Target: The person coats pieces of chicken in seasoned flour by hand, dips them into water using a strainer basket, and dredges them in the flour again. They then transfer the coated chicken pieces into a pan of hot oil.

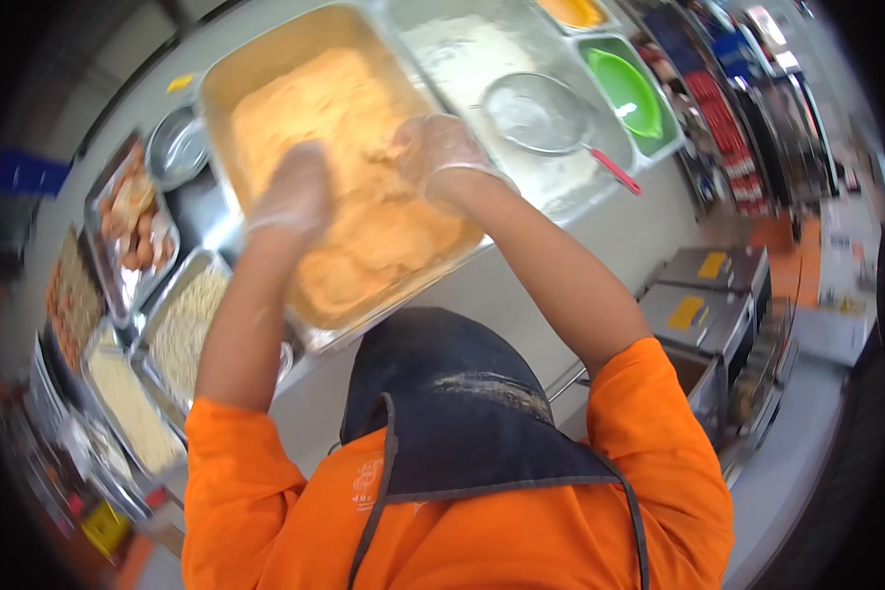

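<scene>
A deep metal pan [216,118] in front of me holds loose orange flour-like coating [295,93], with lumpy coated pieces [393,236] lying in its nearer part. Over the left side of the pan is my left hand [300,187], in a clear plastic glove; motion blurs its fingers and hides whether it holds anything. My right hand [442,152], gloved too, is at the pan's right side with its fingers curled in at the orange coating. What those fingers hold, if anything, I cannot make out.
Right of the pan, a metal tray [560,202] of white powder holds a sieve [536,113] with a red handle. Beyond it is a green bowl [624,93]. At left stand a round metal bowl [177,147], a tray of brownish pieces [133,221] and trays of pale shreds [187,320].
</scene>
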{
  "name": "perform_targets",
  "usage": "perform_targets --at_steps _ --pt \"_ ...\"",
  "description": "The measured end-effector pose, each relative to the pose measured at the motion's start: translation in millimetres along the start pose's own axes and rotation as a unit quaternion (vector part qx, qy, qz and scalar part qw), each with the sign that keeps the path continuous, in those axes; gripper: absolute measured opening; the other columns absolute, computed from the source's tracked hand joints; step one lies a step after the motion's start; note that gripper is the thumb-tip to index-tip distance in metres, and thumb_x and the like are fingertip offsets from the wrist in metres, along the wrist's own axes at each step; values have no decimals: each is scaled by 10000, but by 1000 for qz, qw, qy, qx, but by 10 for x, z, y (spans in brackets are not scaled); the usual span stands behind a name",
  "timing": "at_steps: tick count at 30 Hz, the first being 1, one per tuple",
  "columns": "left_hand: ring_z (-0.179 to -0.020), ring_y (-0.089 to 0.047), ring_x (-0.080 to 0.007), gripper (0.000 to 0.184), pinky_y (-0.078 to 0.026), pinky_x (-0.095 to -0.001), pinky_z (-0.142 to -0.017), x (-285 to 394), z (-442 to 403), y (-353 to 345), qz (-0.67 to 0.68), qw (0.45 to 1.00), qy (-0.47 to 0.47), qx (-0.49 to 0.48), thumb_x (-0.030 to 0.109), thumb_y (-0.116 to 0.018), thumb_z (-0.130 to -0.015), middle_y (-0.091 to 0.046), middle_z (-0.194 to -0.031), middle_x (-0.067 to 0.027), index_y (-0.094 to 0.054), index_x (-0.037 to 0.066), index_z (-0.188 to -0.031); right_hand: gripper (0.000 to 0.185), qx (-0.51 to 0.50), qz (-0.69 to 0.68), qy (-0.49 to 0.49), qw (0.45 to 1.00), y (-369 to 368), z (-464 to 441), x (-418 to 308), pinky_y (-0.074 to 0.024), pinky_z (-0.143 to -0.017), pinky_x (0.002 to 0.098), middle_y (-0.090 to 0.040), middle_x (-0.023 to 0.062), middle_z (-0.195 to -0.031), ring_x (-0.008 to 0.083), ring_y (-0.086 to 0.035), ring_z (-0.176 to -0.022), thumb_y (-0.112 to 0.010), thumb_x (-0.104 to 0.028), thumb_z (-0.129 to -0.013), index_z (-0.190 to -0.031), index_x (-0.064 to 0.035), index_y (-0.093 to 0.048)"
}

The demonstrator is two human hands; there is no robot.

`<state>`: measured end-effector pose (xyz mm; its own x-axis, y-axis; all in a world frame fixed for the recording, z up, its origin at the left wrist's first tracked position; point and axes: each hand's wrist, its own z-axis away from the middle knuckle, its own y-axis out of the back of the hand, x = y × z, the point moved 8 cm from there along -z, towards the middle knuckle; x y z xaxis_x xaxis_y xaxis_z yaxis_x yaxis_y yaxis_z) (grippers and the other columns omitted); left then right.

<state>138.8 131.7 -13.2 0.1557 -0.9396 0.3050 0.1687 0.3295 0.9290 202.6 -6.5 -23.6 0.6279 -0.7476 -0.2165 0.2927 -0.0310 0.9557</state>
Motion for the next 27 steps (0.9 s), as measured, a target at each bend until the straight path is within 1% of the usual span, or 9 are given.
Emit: perform_targets --at_steps 2,3,5,10,16,17,18,22,27 --pt "-1061 -574 -408 297 -428 -466 -979 -261 221 223 -42 998 -4 56 -28 -473 -845 -615 -1094 -257 -569 -62 -1124 288 17 -219 -44 975 299 471 365 -532 -873 360 -701 149 -1022 280 -673 -984 -640 -156 -827 -1093 -64 -702" --pt "-1047 -589 -392 300 -451 -443 -958 -484 411 154 -110 970 -157 150 19 -480 -890 -626 -1102 -227 -565 -34 -1173 303 44 -478 -207 852 419 880 638 -525 -873 353 -705 141 -1007 276 -675 -962 -628 -154 -818 -1099 -72 -705" --pt "-987 -612 -374 272 -478 -437 -896 -404 524 392 -67 982 -113 137 100 -516 -879 -643 -1059 -232 -600 -32 -1101 259 103 -346 -210 909 1008 1763 983 -521 -811 332 -698 145 -985 249 -670 -893 -606 -172 -808 -1038 -96 -699" --pt "-860 -659 -339 311 -532 -425 -768 379 809 620 -152 977 -37 143 259 -588 -853 -677 -964 -240 -671 -25 -948 276 281 -197 -357 869 1969 4782 1907 -542 -749 329 -694 141 -934 231 -677 -810 -652 -252 -830 -1029 -64 -689" --pt "-815 -654 -338 272 -523 -431 -737 2681 934 -368 -66 974 -192 104 245 -584 -840 -673 -908 -225 -673 -6 -893 234 436 -83 -532 721 2203 8698 2950 -546 -736 332 -689 108 -903 202 -674 -797 -692 -184 -847 -1030 -39 -677" --pt "-808 -653 -338 266 -522 -432 -732 3274 1030 -654 -67 970 -216 89 243 -583 -838 -673 -899 -223 -673 -3 -884 151 446 -141 -619 630 2091 9609 3277 -570 -727 365 -702 109 -819 231 -696 -757 -696 -178 -848 -951 -71 -724" --pt "-801 -652 -338 260 -520 -433 -727 3600 1066 -895 -62 968 -231 71 241 -583 -836 -672 -889 -220 -674 0 -875 102 447 -195 -691 534 2012 10164 3413 -594 -717 399 -715 110 -736 261 -719 -718 -700 -172 -849 -872 -102 -771" --pt "-771 -648 -338 238 -514 -437 -706 4437 1035 -1636 -68 968 -243 5 232 -580 -828 -670 -852 -210 -675 13 -838 222 185 121 -812 540 1168 12575 4712 -518 -767 390 -697 116 -889 258 -661 -807 -611 -79 -793 -992 -90 -710" --pt "-734 -643 -337 217 -507 -442 -680 4222 710 -1942 -113 975 -190 -35 220 -577 -817 -667 -806 -198 -676 29 -793 222 103 -9 -871 480 48 13745 5439 -500 -822 394 -699 162 -1033 291 -660 -933 -629 -161 -845 -1035 -69 -698"
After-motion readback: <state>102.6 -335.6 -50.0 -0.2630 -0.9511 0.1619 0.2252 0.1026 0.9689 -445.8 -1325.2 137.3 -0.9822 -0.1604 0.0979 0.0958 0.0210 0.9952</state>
